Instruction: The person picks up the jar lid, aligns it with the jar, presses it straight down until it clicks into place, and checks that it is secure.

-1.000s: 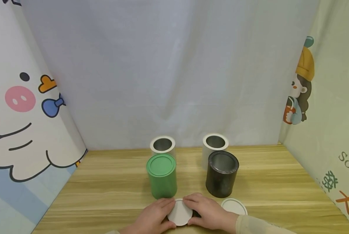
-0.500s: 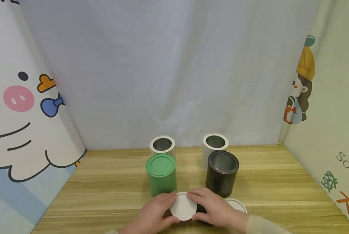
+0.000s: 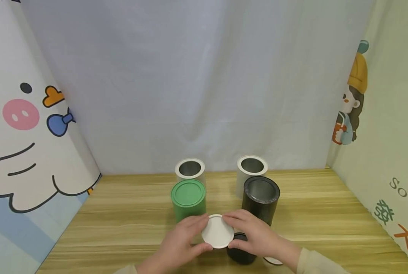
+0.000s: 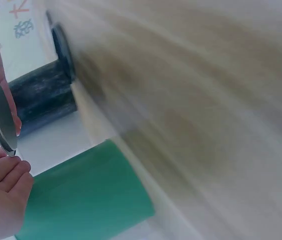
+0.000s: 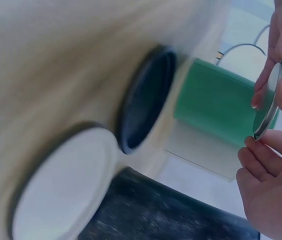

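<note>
A round white lid [image 3: 218, 231] is held up off the table between both hands. My left hand [image 3: 181, 240] pinches its left rim between thumb and fingers. On the opposite rim, my right hand [image 3: 255, 234] has the same kind of grip. The lid's grey underside [image 5: 265, 107] shows in the right wrist view. Just behind the left hand stands a green can [image 3: 188, 196] with a green top. A black can [image 3: 260, 201], open at the top, stands behind the right hand. Below the right hand a black lid [image 3: 241, 253] lies on the table, partly covered by the fingers.
Two white cans, the left one [image 3: 181, 168] and the right one [image 3: 241, 186], stand open at the back, partly hidden by the front cans. A second white lid [image 5: 66, 185] lies beside the black one on the wooden table [image 3: 121, 220]. A grey curtain [image 3: 176, 83] hangs behind.
Both hands have raised the white lid and carried it forward and slightly right, toward the cans. The black lid on the table has come into plain sight.
</note>
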The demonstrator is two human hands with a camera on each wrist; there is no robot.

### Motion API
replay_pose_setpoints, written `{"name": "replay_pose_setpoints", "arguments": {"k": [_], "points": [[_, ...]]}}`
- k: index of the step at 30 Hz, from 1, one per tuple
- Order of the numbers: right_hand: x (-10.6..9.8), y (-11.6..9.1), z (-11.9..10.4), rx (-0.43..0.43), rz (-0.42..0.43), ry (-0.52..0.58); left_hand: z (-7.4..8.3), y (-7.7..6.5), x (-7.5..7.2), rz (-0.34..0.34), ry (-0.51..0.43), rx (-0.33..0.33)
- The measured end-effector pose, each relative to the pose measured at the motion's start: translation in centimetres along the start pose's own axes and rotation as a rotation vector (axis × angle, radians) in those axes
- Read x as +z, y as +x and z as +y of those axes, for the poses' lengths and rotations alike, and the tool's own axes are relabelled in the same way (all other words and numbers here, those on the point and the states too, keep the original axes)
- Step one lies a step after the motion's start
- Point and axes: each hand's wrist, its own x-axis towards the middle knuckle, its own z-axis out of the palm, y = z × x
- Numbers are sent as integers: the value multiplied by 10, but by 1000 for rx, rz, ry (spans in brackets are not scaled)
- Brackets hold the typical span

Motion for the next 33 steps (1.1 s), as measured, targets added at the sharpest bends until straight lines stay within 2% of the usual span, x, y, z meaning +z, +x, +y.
{"name": "replay_pose_setpoints", "arguments": {"k": [12,19,24,27,33], "points": [[-21,10,-1,-16,50,0,0,20,-14,84,-28,32],[-30,18,-2,-16,62,-7,-2,29,-24,91,-68,30],[-33,26,-4,-9,93,8,-7,36,-34,121,-75,63],[-32,32,-4,-7,121,36,-10,38,-40,132,-84,59],[-23,43,0,-5,199,63,-20,37,-44,163,-105,6]]}}
